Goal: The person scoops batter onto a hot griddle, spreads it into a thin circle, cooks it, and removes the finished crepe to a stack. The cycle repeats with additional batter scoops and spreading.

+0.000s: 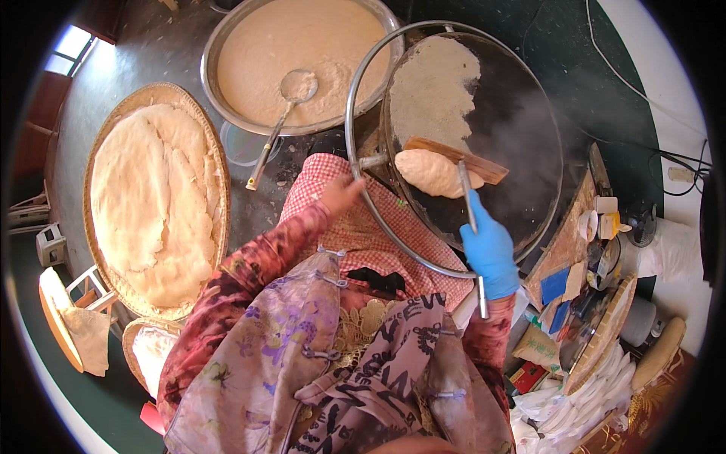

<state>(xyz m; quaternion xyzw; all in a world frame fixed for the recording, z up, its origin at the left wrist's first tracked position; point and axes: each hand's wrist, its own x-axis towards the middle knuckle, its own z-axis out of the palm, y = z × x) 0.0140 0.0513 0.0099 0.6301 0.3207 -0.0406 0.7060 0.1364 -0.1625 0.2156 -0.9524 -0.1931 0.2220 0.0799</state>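
My right hand (490,253), in a blue glove, grips the metal handle of a wooden-bladed batter spreader (476,164). Its blade rests over a thick lump of pale batter (429,172) on the dark round griddle (522,151). A thin, ragged-edged sheet of batter (431,83) coats the griddle's far left part, and steam rises at the right. My bare left hand (342,194) is closed at the near left of the metal ring (378,212) around the griddle, its fingers curled on the tube.
A wide metal basin of batter (249,45) stands far left, a ladle (283,121) leaning in it over the rim. At left, a woven tray (219,219) bears stacked flatbreads (136,204). Right of me are a cluttered board (563,227), white plastic bags (582,393) and black cables (684,159).
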